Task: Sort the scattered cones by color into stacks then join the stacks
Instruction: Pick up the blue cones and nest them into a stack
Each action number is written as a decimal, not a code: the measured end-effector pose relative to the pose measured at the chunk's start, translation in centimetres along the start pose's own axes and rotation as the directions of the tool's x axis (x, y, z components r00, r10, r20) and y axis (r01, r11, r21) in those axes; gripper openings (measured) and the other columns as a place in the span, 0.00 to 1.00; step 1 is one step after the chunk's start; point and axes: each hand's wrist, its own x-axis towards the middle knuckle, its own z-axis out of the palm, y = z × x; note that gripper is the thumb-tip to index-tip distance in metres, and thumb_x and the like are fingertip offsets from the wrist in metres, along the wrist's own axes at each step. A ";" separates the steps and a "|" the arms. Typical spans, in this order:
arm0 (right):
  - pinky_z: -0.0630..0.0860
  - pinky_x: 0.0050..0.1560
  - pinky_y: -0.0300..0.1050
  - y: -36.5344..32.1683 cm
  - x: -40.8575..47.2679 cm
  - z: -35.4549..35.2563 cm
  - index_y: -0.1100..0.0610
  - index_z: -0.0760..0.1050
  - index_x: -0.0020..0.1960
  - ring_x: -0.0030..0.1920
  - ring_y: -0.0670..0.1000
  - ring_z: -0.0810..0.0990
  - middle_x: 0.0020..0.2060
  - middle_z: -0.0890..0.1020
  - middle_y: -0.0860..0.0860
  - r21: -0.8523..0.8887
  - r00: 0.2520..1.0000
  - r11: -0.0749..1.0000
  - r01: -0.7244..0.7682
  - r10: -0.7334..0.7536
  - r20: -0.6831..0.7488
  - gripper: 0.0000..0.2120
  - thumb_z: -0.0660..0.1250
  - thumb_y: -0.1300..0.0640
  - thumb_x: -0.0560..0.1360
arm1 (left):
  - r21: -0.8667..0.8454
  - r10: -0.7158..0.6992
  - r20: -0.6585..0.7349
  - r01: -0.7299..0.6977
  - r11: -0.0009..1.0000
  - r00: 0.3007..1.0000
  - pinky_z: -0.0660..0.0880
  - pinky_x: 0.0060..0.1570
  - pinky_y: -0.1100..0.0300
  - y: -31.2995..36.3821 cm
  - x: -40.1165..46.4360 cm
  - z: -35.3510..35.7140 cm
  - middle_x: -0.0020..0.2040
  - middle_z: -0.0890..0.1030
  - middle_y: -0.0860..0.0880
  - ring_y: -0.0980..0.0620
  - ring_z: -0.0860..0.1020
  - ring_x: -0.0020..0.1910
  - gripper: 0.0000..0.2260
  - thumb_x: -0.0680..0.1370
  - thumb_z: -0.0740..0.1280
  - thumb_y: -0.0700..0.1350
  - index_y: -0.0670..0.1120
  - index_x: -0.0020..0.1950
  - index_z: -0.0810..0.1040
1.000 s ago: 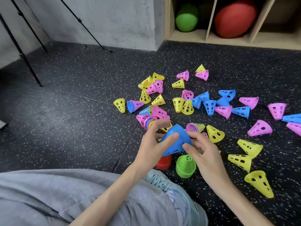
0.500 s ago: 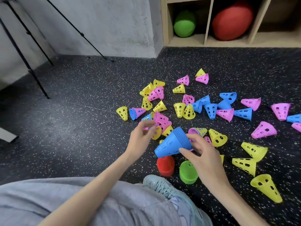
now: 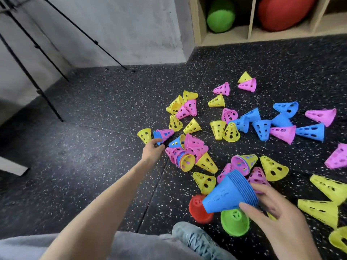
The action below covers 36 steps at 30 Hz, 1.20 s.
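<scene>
A person seated on speckled black rubber flooring (image 3: 93, 147), a grey trouser leg (image 3: 140, 246) and a pale blue-grey sneaker (image 3: 197, 239) in the foreground, sorts perforated plastic cones. The right hand (image 3: 277, 218) grasps a nested stack of blue cones (image 3: 229, 194) by its wide end, fingers and thumb curled round the rims, the stack tilted with its narrow top pointing down and left. Just below it stand a red cone (image 3: 199, 209) and a green cone (image 3: 234, 222), both upright on the floor beside the shoe. Large yellow cones (image 3: 323, 209) lie on their sides at the right edge. The left hand (image 3: 153, 150) is stretched forward to a blue cone with a pink cone nested in it (image 3: 162, 134), fingertips curled at the blue rim; whether the fingers have actually closed on it cannot be told. A lone yellow cone (image 3: 144, 135) stands just left of that pair. Beyond, pink, yellow and blue cones lie scattered across the floor, a cluster of loose blue cones (image 3: 262, 124) among them. Black tripod legs (image 3: 37, 87) stand at left against a grey concrete wall (image 3: 122, 25). At the far right, a wooden shelf unit (image 3: 251, 17) holds a green ball (image 3: 220, 15) and a red ball (image 3: 285, 12) in separate compartments.
</scene>
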 end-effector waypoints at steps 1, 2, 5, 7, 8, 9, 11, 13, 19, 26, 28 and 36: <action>0.76 0.64 0.48 0.2 0.3 -0.1 0.27 0.76 0.52 0.51 0.35 0.83 0.44 0.86 0.33 0.007 1.000 1.000 -0.007 0.007 -0.003 0.30 0.79 0.61 0.68 | 0.009 -0.007 0.025 0.007 1.000 1.000 0.74 0.37 0.60 -0.3 1.0 0.2 0.59 0.82 0.44 0.53 0.75 0.37 0.17 0.80 0.68 0.45 0.50 0.69 0.77; 0.76 0.61 0.46 0.4 0.7 -0.2 0.27 0.77 0.51 0.49 0.33 0.83 0.44 0.86 0.34 0.016 1.000 1.000 -0.012 0.012 -0.008 0.31 0.80 0.63 0.67 | 0.014 -0.013 0.052 0.013 1.000 0.999 0.76 0.45 0.58 -0.6 1.9 0.3 0.63 0.80 0.44 0.52 0.77 0.43 0.17 0.80 0.68 0.45 0.50 0.69 0.77; 0.77 0.55 0.43 1.0 1.7 -0.3 0.29 0.79 0.48 0.47 0.32 0.82 0.42 0.87 0.36 0.052 0.999 0.998 -0.019 0.021 -0.029 0.30 0.80 0.65 0.67 | 0.017 -0.030 0.123 0.028 0.999 0.992 0.71 0.70 0.50 -1.0 3.5 0.5 0.73 0.74 0.45 0.47 0.75 0.66 0.18 0.81 0.68 0.43 0.48 0.72 0.76; 0.75 0.58 0.42 1.3 2.1 -0.2 0.30 0.79 0.49 0.47 0.33 0.83 0.43 0.87 0.36 0.059 1.000 0.998 -0.013 0.015 -0.026 0.29 0.79 0.64 0.67 | 0.017 -0.049 0.136 0.047 0.999 0.989 0.67 0.74 0.49 -1.1 4.0 0.7 0.75 0.72 0.45 0.46 0.72 0.71 0.20 0.82 0.67 0.41 0.45 0.74 0.73; 0.74 0.58 0.39 1.4 2.3 -0.1 0.30 0.79 0.50 0.47 0.33 0.83 0.43 0.87 0.36 0.063 1.000 0.998 -0.011 0.013 -0.026 0.29 0.79 0.64 0.67 | 0.013 -0.055 0.137 0.053 0.998 0.989 0.66 0.75 0.49 -1.2 4.2 0.8 0.75 0.72 0.45 0.46 0.71 0.72 0.21 0.82 0.67 0.40 0.44 0.76 0.72; 0.74 0.57 0.35 1.6 2.5 -0.1 0.30 0.78 0.49 0.47 0.33 0.83 0.43 0.87 0.36 0.069 1.000 0.998 -0.013 0.015 -0.027 0.29 0.79 0.64 0.68 | 0.011 -0.058 0.136 0.057 0.998 0.989 0.65 0.76 0.48 -1.3 4.2 0.9 0.75 0.72 0.45 0.46 0.71 0.73 0.22 0.82 0.67 0.40 0.43 0.76 0.71; 0.73 0.53 0.28 1.7 2.7 0.0 0.29 0.78 0.49 0.46 0.32 0.83 0.43 0.87 0.36 0.069 0.999 0.998 -0.010 0.012 -0.030 0.29 0.79 0.64 0.68 | 0.015 -0.048 0.115 0.046 0.999 0.992 0.65 0.75 0.48 -1.5 4.0 1.0 0.75 0.73 0.45 0.47 0.71 0.73 0.22 0.82 0.67 0.41 0.42 0.76 0.72; 0.73 0.51 0.26 1.5 2.6 0.0 0.31 0.79 0.49 0.46 0.33 0.83 0.42 0.87 0.36 0.063 1.000 0.998 -0.001 0.002 -0.025 0.27 0.79 0.64 0.68 | 0.009 -0.026 0.040 0.025 1.000 0.999 0.70 0.71 0.50 -1.5 3.3 1.0 0.71 0.77 0.44 0.46 0.76 0.68 0.19 0.81 0.68 0.43 0.44 0.73 0.76; 0.76 0.52 0.37 -0.2 1.3 0.2 0.42 0.80 0.52 0.47 0.35 0.83 0.43 0.86 0.35 0.083 0.997 0.994 0.070 -0.067 -0.047 0.19 0.78 0.63 0.70 | 0.083 0.108 -0.268 -0.089 0.993 0.957 0.69 0.37 0.66 -0.2 -0.9 -1.8 0.52 0.87 0.46 0.53 0.79 0.41 0.13 0.79 0.67 0.39 0.48 0.59 0.86; 0.77 0.50 0.34 -3.0 -1.3 0.0 0.43 0.79 0.56 0.51 0.37 0.83 0.47 0.86 0.36 0.090 0.976 0.973 0.215 -0.210 -0.057 0.17 0.76 0.61 0.73 | 0.009 0.367 -0.156 -0.370 0.929 0.917 0.79 0.50 0.57 3.2 -9.0 -5.7 0.42 0.85 0.57 0.59 0.82 0.43 0.13 0.78 0.71 0.36 0.56 0.52 0.82; 0.76 0.52 0.37 -3.7 -2.0 -0.3 0.43 0.79 0.55 0.51 0.36 0.83 0.48 0.85 0.35 0.082 0.966 0.963 0.256 -0.251 -0.068 0.16 0.75 0.61 0.74 | 0.014 0.451 -0.094 -0.452 0.892 0.888 0.74 0.47 0.67 5.0 -12.4 -5.9 0.44 0.84 0.60 0.67 0.79 0.42 0.13 0.79 0.70 0.37 0.57 0.52 0.83; 0.75 0.54 0.39 -4.0 -3.7 -2.3 0.42 0.78 0.58 0.52 0.37 0.83 0.47 0.86 0.37 0.040 0.906 0.937 0.346 -0.323 -0.274 0.16 0.75 0.58 0.75 | -0.093 0.599 -0.030 -0.599 0.795 0.800 0.70 0.52 0.67 8.5 -25.1 -4.3 0.46 0.80 0.63 0.58 0.78 0.51 0.10 0.81 0.70 0.43 0.59 0.48 0.83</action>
